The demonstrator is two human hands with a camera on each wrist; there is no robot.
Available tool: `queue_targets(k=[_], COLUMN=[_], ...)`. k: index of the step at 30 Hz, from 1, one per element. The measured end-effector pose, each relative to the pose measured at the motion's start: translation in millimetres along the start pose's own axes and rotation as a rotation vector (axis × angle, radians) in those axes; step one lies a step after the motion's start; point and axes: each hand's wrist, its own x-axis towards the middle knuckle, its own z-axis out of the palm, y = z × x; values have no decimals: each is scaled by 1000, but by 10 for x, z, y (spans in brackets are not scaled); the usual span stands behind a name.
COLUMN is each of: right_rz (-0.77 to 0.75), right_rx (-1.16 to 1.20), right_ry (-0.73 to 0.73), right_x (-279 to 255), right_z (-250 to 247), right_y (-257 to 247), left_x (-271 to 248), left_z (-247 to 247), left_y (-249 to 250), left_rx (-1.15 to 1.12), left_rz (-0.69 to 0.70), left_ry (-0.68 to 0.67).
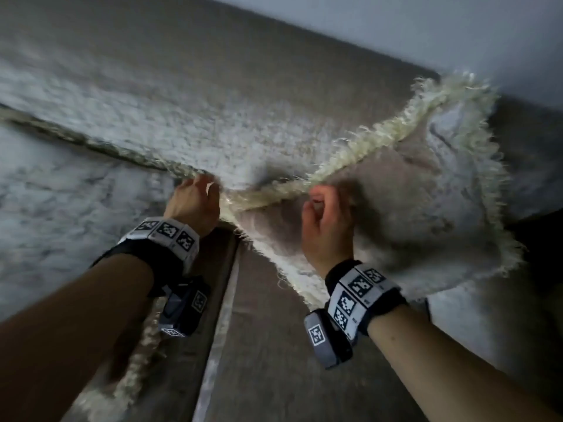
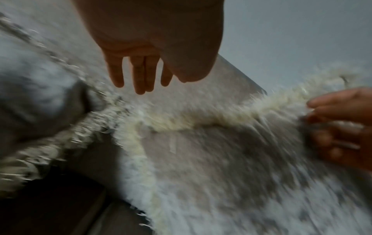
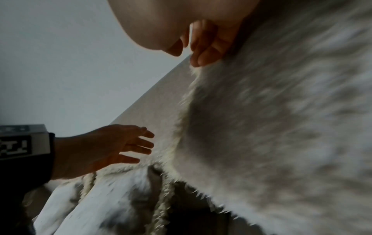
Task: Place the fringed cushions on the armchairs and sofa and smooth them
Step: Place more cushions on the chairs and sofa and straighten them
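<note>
The right hand (image 1: 327,226) pinches the fringed cushion (image 1: 426,190) at its top edge; the left hand (image 1: 195,205) beside it is loose. One-handed, the cushion could flop forward.

Bare forearms, black wristbands (image 1: 393,303) with white tag-printed blocks, grey wrist cameras (image 1: 327,338)

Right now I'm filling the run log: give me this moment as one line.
left hand open, fingers spread by fringe | right hand grips fringed cushion edge | cushion against sofa back | smoothing pending
</note>
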Motion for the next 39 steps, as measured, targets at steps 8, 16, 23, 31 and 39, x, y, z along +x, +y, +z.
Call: queue_targets(k=[8, 16, 23, 31, 39], right_rz=[219, 417, 451, 235, 156], right_rx=[-195, -444, -504, -661, -555], right_ry=[-435, -527, -613, -575, -117], right_x=[-149, 299, 359, 198, 235], right_z=[2123, 3483, 3711, 3580, 2571], right_y=[-1327, -2013, -1904, -2113, -2494], left_x=[366, 594, 559, 311, 720], left_z=[-1512, -2074, -1535, -1574, -2604], left_y=[-2778, -4719, -4839, -4644, -3839], left_rx=[82, 55, -196, -164, -83], left_rz=[-284, -535, -502, -588, -316], left_ry=[95, -54, -423, -212, -39])
